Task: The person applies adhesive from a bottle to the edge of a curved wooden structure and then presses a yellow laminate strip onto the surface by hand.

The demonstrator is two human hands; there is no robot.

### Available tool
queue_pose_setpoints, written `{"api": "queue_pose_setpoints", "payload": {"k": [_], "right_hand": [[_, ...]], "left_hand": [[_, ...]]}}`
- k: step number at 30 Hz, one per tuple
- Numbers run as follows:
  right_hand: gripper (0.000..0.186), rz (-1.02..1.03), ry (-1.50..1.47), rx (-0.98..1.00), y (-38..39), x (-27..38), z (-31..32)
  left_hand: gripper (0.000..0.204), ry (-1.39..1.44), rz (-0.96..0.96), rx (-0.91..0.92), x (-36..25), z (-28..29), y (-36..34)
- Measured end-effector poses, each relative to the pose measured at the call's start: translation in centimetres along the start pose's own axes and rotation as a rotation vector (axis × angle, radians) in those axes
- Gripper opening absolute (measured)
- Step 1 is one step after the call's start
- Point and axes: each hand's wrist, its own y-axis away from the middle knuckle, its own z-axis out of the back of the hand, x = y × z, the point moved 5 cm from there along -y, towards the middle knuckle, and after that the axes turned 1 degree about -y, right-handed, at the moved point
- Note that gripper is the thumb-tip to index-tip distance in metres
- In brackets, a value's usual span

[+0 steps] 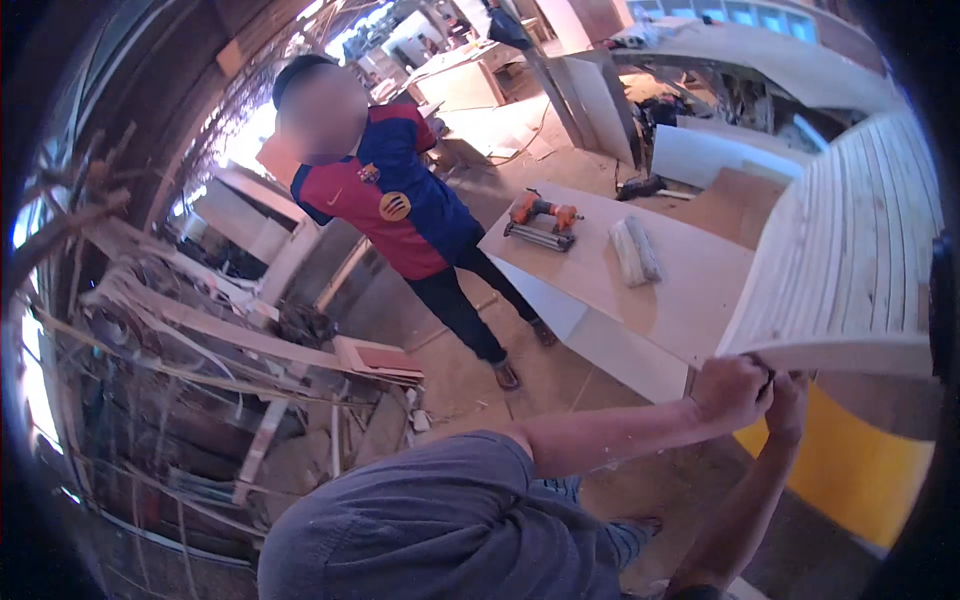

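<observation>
My left hand [732, 391] is closed, knuckles up, right at the lower corner of a pale curved wooden panel [840, 240] made of several long slats. Close beside it, my right hand [787, 407] is also closed, with its fingers curled. A small dark bit shows between the two hands, but what they grip is too small to make out. The panel's smooth front edge [850, 354] runs to the right just above my hands. On a flat board [690, 300] beyond them lie an orange and black nail gun [542, 219] and a pale wrapped bundle [635, 251].
Across the board stands a person in a red and blue shirt [385, 190]. A yellow curved sheet [860, 450] is below the panel. Scrap wood [250, 345] is piled at the left. A post [550, 80] rises behind the board.
</observation>
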Motion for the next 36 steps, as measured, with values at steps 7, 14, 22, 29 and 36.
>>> {"api": "queue_pose_setpoints", "payload": {"k": [7, 14, 22, 29, 36], "right_hand": [[0.056, 0.045, 0.125, -0.066, 0.5, -1.8, 9.1], [0.051, -0.082, 0.148, -0.219, 2.7, -0.2, 7.1], [0.044, -0.108, 0.270, -0.433, 6.1, 3.9, -2.3], [0.064, 0.288, 0.391, -0.303, 9.4, 3.9, -11.6], [0.049, 0.272, 0.671, -0.811, 8.4, 4.4, -12.1]], "left_hand": [[0.021, 0.123, 0.005, 0.088, -0.2, -3.3, -0.3], [0.018, 0.117, 0.068, 0.303, 0.5, -3.8, 0.4], [0.029, 0.184, 0.047, 0.525, 0.7, -1.8, 0.4], [0.036, 0.099, -0.090, 0.537, 4.4, -0.6, 1.5], [0.071, 0.190, 0.000, 0.499, 14.6, 0.5, 5.8]]}}
